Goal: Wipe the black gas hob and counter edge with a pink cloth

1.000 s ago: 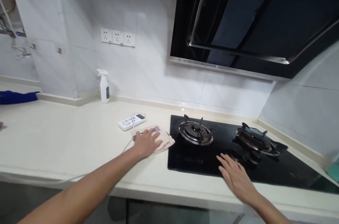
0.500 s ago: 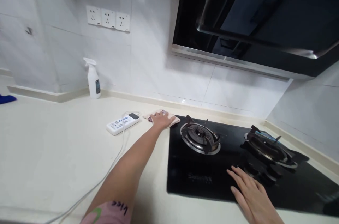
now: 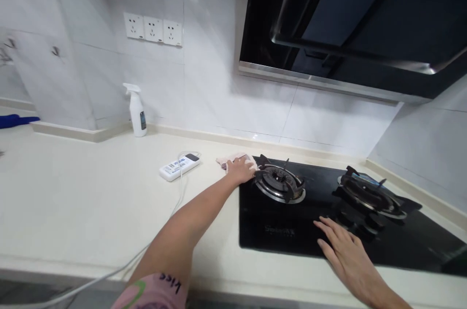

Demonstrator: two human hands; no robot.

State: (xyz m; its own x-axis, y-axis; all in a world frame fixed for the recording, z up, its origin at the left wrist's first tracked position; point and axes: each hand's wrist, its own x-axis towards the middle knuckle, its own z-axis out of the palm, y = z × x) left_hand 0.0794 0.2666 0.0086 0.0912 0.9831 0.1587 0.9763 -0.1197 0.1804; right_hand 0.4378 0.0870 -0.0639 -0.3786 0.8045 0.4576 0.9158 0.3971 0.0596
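My left hand (image 3: pixel 240 170) is stretched forward, pressing down on a pale pink cloth (image 3: pixel 222 160) at the back left corner of the black gas stove (image 3: pixel 292 231). The cloth lies partly on the pale counter and partly at the stove's edge, bunched under my fingers. Just right of that hand is the left burner (image 3: pixel 280 182) with its dark pan supports. My right hand (image 3: pixel 343 250) rests at the stove's front edge, fingers extended and thumb apart, with nothing in it. The control knobs (image 3: pixel 374 221) lie just beyond its fingertips.
On the counter (image 3: pixel 91 202) a white power strip (image 3: pixel 179 168) trails a cable (image 3: pixel 134 258) to the front edge. A white spray bottle (image 3: pixel 137 113) stands by the wall. The range hood (image 3: pixel 328 17) overhangs the stove. The right burner (image 3: pixel 370 197) has raised supports.
My left hand has slid right with the cloth, onto the stove's corner by the left burner. My right hand stays at the front edge. The view has shifted slightly.
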